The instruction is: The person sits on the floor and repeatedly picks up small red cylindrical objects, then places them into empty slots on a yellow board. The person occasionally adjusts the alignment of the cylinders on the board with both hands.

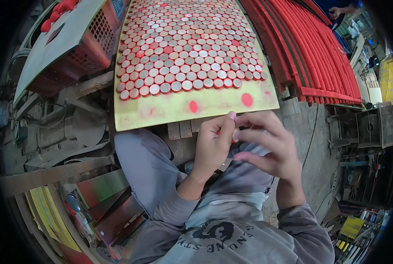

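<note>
My left hand [213, 147] is closed in front of my lap, thumb up. A small red piece [220, 132] shows partly between its fingers; its kind is hidden. My right hand [273, 143] comes in from the right with its fingers spread, slightly blurred. Its fingertips reach the left hand's thumb and the piece there. Just beyond both hands lies a yellow-green board [154, 115], covered by tight rows of short round discs [187, 57] with pale tops and red sides. Red paint spots mark the board's near edge.
On the left, a red plastic crate [93, 48] carries a pale panel [51, 48] with red objects on it. Red-painted slats [310, 48] are stacked at the right. Another person's hand [336, 12] shows at the far right. Painted boards [102, 189] lean at lower left.
</note>
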The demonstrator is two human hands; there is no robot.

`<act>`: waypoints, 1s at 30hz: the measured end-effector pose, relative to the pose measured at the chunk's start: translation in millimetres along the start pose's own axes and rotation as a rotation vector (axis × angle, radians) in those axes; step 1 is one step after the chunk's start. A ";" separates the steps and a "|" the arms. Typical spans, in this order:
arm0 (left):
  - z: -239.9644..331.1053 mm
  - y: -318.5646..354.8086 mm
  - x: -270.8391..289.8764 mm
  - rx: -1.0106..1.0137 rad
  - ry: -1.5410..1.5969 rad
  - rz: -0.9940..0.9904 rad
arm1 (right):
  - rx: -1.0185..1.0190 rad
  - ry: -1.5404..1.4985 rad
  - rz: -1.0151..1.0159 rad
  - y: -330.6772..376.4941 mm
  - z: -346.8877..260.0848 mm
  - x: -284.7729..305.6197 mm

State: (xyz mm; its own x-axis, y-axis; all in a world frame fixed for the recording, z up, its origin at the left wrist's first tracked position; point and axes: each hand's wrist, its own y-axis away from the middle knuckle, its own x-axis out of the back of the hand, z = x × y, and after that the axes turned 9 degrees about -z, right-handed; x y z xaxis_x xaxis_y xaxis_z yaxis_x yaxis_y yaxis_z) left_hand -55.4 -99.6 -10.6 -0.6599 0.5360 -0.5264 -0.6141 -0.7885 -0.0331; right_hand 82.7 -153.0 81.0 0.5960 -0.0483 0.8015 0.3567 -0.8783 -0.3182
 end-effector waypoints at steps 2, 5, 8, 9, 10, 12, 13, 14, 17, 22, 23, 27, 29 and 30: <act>2.0 2.1 -8.7 -0.005 0.020 -0.027 | 0.012 -0.006 0.006 15.1 10.9 -6.6; -1.5 1.9 -7.6 0.016 0.043 -0.067 | 0.037 0.004 0.054 17.6 13.0 -10.5; 2.0 1.3 -10.6 -0.015 0.044 0.006 | -0.117 -0.190 0.081 12.0 6.6 -18.1; 3.6 0.0 -9.8 -0.015 0.037 0.030 | -0.199 -0.290 0.081 9.9 4.5 -20.5; 3.4 -0.8 -9.5 -0.014 0.033 0.051 | -0.248 -0.388 0.171 8.8 6.8 -24.3; 13.0 1.8 3.6 0.075 0.083 0.010 | -0.344 -0.586 0.351 5.0 22.4 -35.0; 15.2 2.1 9.0 0.061 0.118 -0.001 | -0.385 -0.440 0.438 -1.2 39.1 -37.2; 16.5 1.9 11.3 0.048 0.153 -0.016 | -0.523 -0.260 0.492 -4.7 50.8 -35.4; 22.9 2.8 13.5 0.021 0.056 -0.013 | -0.625 -0.187 0.533 -12.7 75.4 -39.2; 20.5 1.5 22.0 -0.002 0.007 -0.047 | -0.670 -0.259 0.597 -11.7 79.4 -48.1; 22.9 1.8 22.0 0.008 0.022 -0.042 | -0.672 -0.274 0.619 -13.5 76.7 -48.2; 24.9 -1.3 22.0 0.013 0.033 -0.042 | -0.701 -0.253 0.671 -20.6 82.0 -48.0; 24.4 -1.6 23.9 0.012 0.009 -0.056 | -0.702 -0.258 0.705 -22.1 82.0 -46.4; 24.8 -2.6 24.9 0.010 0.004 -0.056 | -0.699 -0.273 0.705 -23.2 82.8 -47.0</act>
State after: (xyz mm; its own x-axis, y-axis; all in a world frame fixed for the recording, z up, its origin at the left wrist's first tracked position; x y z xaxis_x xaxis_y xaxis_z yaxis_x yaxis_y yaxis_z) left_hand -81.0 -76.8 -2.5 -0.6225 0.5779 -0.5277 -0.6541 -0.7544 -0.0545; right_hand 105.9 -91.0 8.8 0.6819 -0.6269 0.3769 -0.5838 -0.7769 -0.2359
